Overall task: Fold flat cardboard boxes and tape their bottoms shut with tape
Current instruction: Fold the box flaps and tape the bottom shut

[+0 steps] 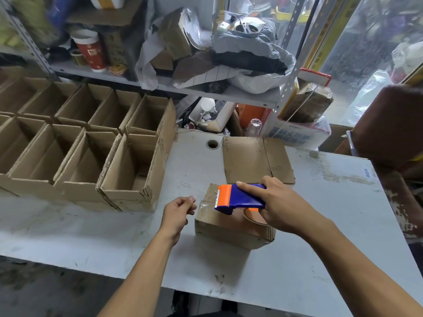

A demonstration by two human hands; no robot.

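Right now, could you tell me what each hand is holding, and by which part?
The right hand holds the tape dispenser around its blue body. The left hand holds nothing visible.

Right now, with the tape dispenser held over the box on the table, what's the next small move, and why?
Probably lower the tape dispenser in the right hand onto the box and press the tape down along the seam. The orange blade end sits just above the box's far edge, clear tape already shows there, and the left hand hovers beside it, holding nothing I can make out.
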